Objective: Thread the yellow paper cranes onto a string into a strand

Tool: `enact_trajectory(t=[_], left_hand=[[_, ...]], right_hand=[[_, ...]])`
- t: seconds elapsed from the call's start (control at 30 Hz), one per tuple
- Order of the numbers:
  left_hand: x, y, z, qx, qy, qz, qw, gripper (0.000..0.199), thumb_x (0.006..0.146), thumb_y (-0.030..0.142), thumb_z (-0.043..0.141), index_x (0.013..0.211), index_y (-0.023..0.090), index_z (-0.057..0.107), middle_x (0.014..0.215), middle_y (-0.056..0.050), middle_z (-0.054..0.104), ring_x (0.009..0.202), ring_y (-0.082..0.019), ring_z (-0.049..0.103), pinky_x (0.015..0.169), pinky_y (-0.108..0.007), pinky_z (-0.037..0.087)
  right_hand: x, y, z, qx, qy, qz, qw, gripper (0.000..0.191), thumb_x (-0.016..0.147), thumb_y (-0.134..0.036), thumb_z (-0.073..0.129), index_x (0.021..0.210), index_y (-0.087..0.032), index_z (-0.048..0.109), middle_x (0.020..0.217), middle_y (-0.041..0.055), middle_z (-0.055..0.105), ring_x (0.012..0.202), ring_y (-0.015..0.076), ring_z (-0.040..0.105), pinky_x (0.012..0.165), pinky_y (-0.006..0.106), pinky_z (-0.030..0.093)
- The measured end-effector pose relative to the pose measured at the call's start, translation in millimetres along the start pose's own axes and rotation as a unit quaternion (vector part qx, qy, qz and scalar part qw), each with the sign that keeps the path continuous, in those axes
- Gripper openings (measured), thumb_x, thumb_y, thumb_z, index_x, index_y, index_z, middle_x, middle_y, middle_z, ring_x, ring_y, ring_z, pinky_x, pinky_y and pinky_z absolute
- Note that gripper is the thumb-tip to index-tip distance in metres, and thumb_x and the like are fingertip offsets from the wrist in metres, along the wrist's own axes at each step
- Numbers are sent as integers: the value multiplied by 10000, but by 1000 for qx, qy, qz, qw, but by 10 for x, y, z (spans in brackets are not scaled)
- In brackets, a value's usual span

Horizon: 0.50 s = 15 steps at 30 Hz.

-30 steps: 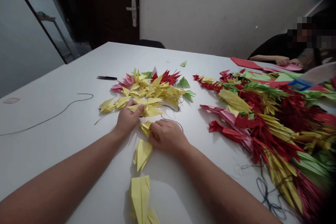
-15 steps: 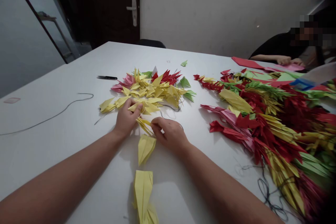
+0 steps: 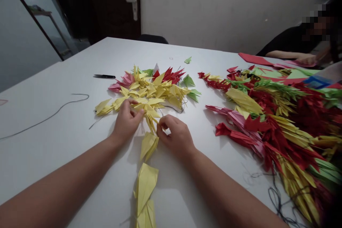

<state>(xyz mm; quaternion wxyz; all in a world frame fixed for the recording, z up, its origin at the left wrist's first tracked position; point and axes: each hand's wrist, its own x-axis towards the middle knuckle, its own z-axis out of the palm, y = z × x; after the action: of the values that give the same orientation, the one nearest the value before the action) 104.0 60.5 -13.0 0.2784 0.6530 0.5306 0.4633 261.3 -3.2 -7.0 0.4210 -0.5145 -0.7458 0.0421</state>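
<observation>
A strand of yellow folded-paper pieces (image 3: 146, 181) runs up the white table (image 3: 101, 185) from the front edge toward my hands. My left hand (image 3: 127, 118) is closed at the pile's near edge, its thumb and fingers pinching yellow folded paper (image 3: 145, 108). To its right, my right hand (image 3: 175, 133) pinches the pointed end of a yellow folded-paper piece (image 3: 151, 124) between thumb and forefinger. Beyond both hands lies a pile of yellow folded-paper pieces (image 3: 162, 91), with red ones (image 3: 171, 76) and pink ones (image 3: 124, 82) behind. Any thread between my fingers is too fine to make out.
Black thread snips (image 3: 104, 76) and a dark cord (image 3: 61, 109) lie at left. Strung red, yellow, pink and green folded paper (image 3: 267, 128) heaps at right, with tangled black cord (image 3: 279, 197) beside it. A person (image 3: 288, 46) sits at the far right, hands at pink paper.
My right hand has shifted slightly right and down. The yellow piece between my hands points more steeply downward, and the strand below has moved up a little. The view has tilted slightly.
</observation>
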Motion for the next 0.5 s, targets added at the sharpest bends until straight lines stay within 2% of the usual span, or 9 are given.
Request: enact_trajectory(t=[0.1,0.2,0.27,0.33,0.4,0.5], left_hand=[[-29,38,-22,72,101,127,984,280,709,306,584,937,194,466,949,-42,478,673,-136,459,691,-313,441],[-109,117,-65,104,145,269,947,261,733,298,582,943,196,466,962,-64,452,881,-200,475,762,-337,423],[-173,168,-92,124,121,352,920,196,744,285,578,895,204,483,918,-51,460,907,-207,475,797,-344,404],[-222,201,-108,150,74,402,900,121,751,294,575,809,207,514,863,-36,482,851,-196,485,802,-346,383],[-248,217,-110,186,33,405,894,139,745,333,582,712,202,546,836,-35,503,808,-195,488,789,-351,362],[-263,233,-94,230,6,372,899,205,716,389,602,629,203,599,855,-49,523,826,-216,487,800,-371,333]], right_hand=[[17,2,-9,8,8,-12,1000,172,777,-143,413,620,-199,369,627,-3,470,569,100,427,537,197,357],[21,-2,-12,37,1,-9,999,187,779,-135,406,614,-200,345,616,-13,436,557,95,406,517,190,339],[16,-2,-9,59,-1,4,998,183,770,-150,415,611,-201,340,610,-19,425,554,93,402,500,184,329],[10,6,-5,83,8,23,996,181,753,-164,427,603,-202,332,599,-25,418,549,90,401,499,183,329],[8,22,-2,94,26,44,994,187,730,-168,433,591,-203,312,578,-33,405,536,87,391,505,186,334],[11,39,-9,80,49,57,994,190,712,-170,428,586,-206,291,561,-37,391,520,87,375,500,191,331]])
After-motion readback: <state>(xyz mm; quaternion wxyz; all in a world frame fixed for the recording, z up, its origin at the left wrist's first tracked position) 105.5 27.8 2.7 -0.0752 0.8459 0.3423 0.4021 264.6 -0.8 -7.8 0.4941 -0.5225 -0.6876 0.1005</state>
